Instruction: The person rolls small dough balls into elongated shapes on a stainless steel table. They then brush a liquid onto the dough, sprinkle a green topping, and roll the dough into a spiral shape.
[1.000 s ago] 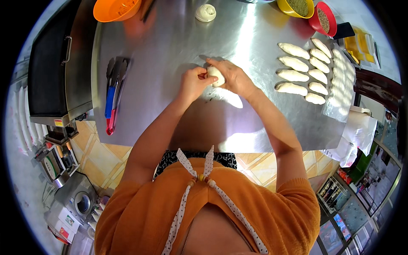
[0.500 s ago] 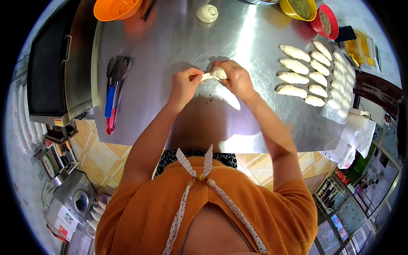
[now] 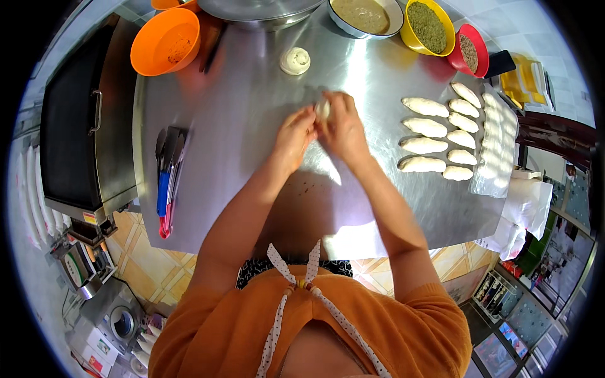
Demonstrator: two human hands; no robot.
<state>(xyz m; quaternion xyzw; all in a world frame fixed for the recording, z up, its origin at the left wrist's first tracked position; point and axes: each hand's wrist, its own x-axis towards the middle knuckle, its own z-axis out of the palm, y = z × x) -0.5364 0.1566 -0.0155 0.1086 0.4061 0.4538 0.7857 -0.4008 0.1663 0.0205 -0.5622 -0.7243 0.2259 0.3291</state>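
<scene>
Over the middle of the steel table (image 3: 252,107) my left hand (image 3: 295,135) and my right hand (image 3: 343,129) meet, both closed around one small piece of pale dough (image 3: 322,108) that shows between the fingertips. To the right lie several shaped dough pieces (image 3: 425,129) in rows. A round dough ball (image 3: 295,60) sits apart, farther back on the table.
An orange bowl (image 3: 165,41) stands at the back left. A white bowl of paste (image 3: 365,14), a yellow bowl (image 3: 430,25) and a red bowl (image 3: 467,50) line the back. Tongs and utensils (image 3: 167,179) lie at the left, a dark griddle (image 3: 72,126) beyond them. Plastic bags (image 3: 520,208) hang at the right edge.
Both hands have lifted the dough off the table and moved it away from me, toward the back. The dough is now more hidden between the fingers.
</scene>
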